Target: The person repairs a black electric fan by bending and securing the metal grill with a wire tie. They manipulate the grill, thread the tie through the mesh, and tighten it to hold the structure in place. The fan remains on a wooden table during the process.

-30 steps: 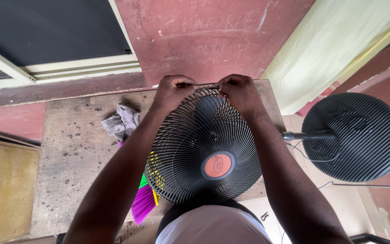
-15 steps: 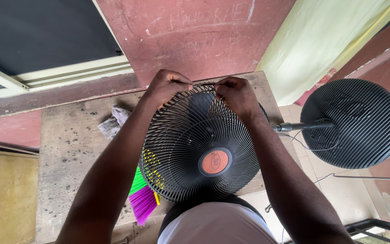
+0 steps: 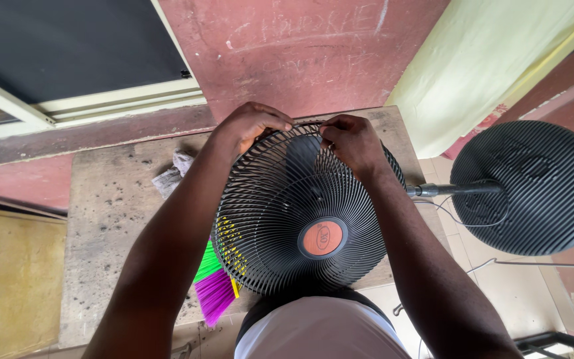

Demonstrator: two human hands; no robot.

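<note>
A round black fan grille (image 3: 303, 209) with an orange centre disc lies face up over the fan head on a stained concrete slab (image 3: 111, 219). My left hand (image 3: 250, 125) grips the grille's far rim at the upper left. My right hand (image 3: 353, 141) pinches the same far rim just to the right of it. Both forearms reach over the grille from the near side. The fan blades show dimly through the wires.
The fan's round black base (image 3: 536, 186) stands on its pole (image 3: 453, 189) at the right, over tiled floor. A green and purple brush (image 3: 212, 282) sticks out under the grille. A crumpled grey cloth (image 3: 171, 174) lies on the slab. A red wall and window frame stand behind.
The view has shifted slightly, so the grille and hands sit a little lower in the frame. My hands stay on the far rim, the fingers working at the same spot.
</note>
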